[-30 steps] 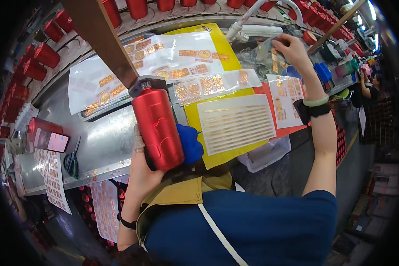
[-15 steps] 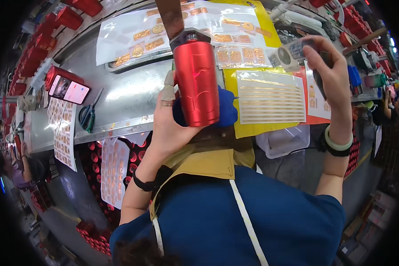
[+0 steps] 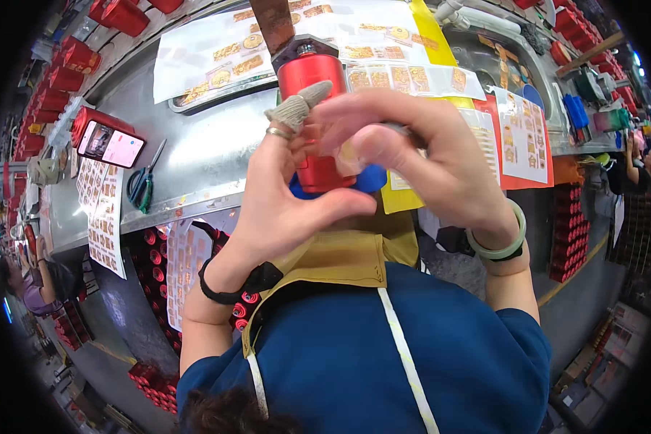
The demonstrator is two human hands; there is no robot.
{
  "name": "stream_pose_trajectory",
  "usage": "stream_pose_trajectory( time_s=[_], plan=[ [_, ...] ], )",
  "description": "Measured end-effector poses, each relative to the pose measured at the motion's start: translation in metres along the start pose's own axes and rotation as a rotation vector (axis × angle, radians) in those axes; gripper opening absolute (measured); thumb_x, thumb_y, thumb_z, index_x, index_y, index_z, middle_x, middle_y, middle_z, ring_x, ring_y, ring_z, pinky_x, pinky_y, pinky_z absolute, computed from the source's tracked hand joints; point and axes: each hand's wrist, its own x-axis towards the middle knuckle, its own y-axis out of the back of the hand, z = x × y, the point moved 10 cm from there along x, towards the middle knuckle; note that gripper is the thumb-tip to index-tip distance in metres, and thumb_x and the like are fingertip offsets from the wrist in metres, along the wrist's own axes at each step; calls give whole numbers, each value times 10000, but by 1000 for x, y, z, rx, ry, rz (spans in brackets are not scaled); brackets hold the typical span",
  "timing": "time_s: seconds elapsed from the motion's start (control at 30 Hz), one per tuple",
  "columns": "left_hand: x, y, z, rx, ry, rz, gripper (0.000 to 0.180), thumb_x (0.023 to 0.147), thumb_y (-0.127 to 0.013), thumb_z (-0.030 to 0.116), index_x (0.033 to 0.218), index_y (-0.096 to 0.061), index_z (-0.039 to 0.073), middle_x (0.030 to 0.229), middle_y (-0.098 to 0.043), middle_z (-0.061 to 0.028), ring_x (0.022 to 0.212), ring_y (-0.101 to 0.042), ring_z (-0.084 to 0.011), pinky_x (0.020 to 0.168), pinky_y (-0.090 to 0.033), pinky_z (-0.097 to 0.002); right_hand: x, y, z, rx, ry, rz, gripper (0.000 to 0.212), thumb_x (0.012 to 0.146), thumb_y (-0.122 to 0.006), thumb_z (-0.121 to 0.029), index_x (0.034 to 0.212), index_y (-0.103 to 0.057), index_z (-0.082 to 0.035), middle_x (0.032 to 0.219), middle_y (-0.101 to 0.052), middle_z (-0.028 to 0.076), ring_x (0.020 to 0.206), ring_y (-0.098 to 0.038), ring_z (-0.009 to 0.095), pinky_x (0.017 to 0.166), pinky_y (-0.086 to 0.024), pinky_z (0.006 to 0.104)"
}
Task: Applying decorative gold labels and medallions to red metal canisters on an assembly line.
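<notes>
A red faceted metal bottle (image 3: pixel 312 76) stands in front of me, its neck end against a dark metal bracket (image 3: pixel 307 48). My left hand (image 3: pixel 271 199) is at its near left side, thumb stretched out and fingers apart; a grey knitted cover (image 3: pixel 300 105) sits on one finger. Across the bottle's front reaches my right hand (image 3: pixel 441 145), partly blurred. Between its thumb and fingers is a small, pale, see-through sticker (image 3: pixel 349 156). A dark object (image 3: pixel 405 132) shows behind that thumb; its kind I cannot make out. Blue cloth (image 3: pixel 371 179) lies under the bottle.
Gold sticker sheets (image 3: pixel 231 50) cover a tray at the back. At right, another sheet (image 3: pixel 522 137) lies on red card. On the left are a phone (image 3: pixel 111 145) leaning on a red container, green-handled scissors (image 3: pixel 143 184) and a hanging sticker sheet (image 3: pixel 103 217).
My right hand has come from the right to the bottle's front with the see-through film. My left hand has shifted, its fingers now before the bottle. The bottle sits slightly farther left.
</notes>
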Motion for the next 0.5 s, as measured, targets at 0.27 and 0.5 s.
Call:
stream_pose_trajectory(
  time_s=[0.27, 0.5],
  plan=[
    [-4, 29, -28, -37, 114, 257, 438, 1021, -591, -44, 1444, -481, -49, 1220, -705, -170, 1144, -701, -225, 995, -590, -350, 13, 31, 52, -294, -114, 46, 322, 937, -749, -213, 1186, -716, -11, 950, -737, 101, 763, -638, 185, 710, -508, 322],
    [-6, 32, -20, -124, 123, 226, 430, 1053, -559, -3, 1466, -452, -53, 1259, -702, -201, 1165, -698, -256, 1010, -589, -376, -2, 26, 79, -329, -141, -137, 229, 917, -771, -153, 1101, -720, -26, 824, -638, -10, 705, -474, 70, 641, -403, 252]
  ],
)
